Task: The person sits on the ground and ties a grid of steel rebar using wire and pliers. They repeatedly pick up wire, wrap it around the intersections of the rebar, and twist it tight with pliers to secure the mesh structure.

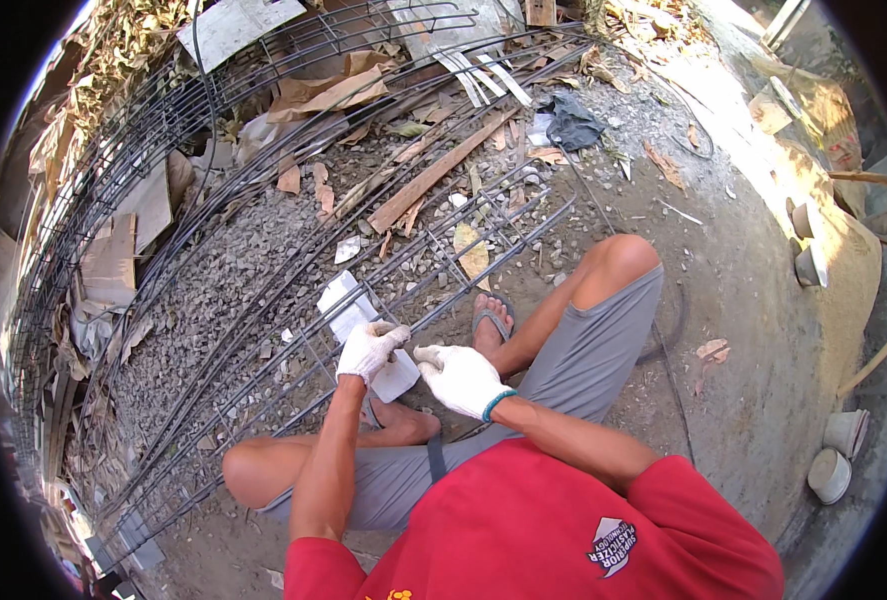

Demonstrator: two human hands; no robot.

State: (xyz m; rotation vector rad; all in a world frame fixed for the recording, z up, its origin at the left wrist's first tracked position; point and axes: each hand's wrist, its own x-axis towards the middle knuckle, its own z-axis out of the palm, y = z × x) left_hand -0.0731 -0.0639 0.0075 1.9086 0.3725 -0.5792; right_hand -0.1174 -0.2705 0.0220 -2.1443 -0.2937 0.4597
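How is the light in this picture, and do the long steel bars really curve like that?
In the head view, hard sun washes out the ground at upper right, while the gloved left hand and right hand sit in even shade, sharp. The steel bars bow toward the rim: fisheye distortion, and the corners are black.

Squatting over a rebar cage [433,270] on gravel, both gloved: left hand [368,348] pinches a bar, right hand [460,378] sits just beside it.
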